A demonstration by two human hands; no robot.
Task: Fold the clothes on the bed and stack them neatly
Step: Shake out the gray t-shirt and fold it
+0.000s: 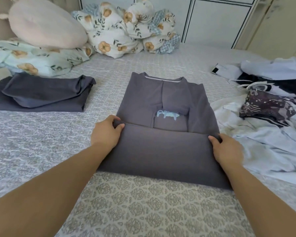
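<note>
Grey jersey, the shirt (162, 103) lies mid-bed (143, 202); our left hand (106, 132) and right hand (226, 149) pinch its folded hem corners. It looks soft, light and floppy, so corners give us the best hold.

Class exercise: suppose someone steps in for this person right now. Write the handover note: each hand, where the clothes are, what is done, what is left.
Left hand pinches the left corner of the grey shirt's folded-up hem; right hand pinches the right corner.
The shirt lies mid-bed, sides folded in, bottom part brought up partway.
Done: dark folded clothes stacked at left.
Left: finish this fold, put the shirt on the stack, then fold the unfolded heap at right.
</note>
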